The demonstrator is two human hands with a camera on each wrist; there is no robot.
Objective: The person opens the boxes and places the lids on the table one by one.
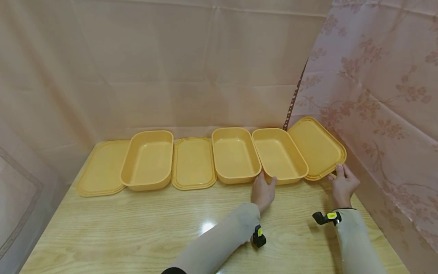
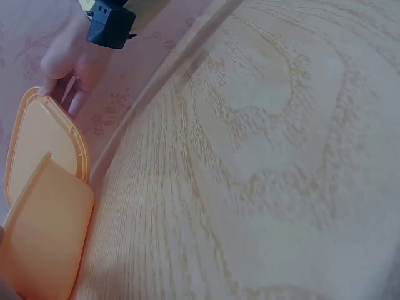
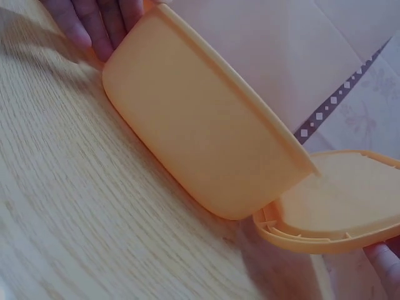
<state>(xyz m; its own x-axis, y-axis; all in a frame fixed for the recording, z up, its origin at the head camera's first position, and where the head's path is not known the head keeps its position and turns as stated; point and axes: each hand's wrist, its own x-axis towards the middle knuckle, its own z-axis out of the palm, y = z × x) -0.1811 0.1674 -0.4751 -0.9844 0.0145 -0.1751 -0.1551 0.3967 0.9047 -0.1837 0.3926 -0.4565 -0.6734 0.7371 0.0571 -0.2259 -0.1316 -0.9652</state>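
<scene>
My left hand (image 1: 263, 192) touches the near left corner of the rightmost yellow plastic box (image 1: 280, 156), close to the neighbouring box (image 1: 236, 154). In the right wrist view, that hand's fingers (image 3: 94, 25) extend down beside the box's end. A yellow lid (image 1: 316, 146) leans tilted at the box's right side. My right hand (image 1: 345, 186) pinches the lid's near right corner, thumb on top. The lid (image 2: 47, 134) and the box wall (image 2: 50, 225) also show in the left wrist view, the box partly overlapping the lid.
Farther left along the back of the wooden table (image 1: 154, 228) are a flat lid (image 1: 194, 163), another open box (image 1: 148, 160) and a lid (image 1: 104, 167) at the far left. A beige curtain (image 1: 191, 68) hangs behind; a flowered one (image 1: 383, 99) borders the right side.
</scene>
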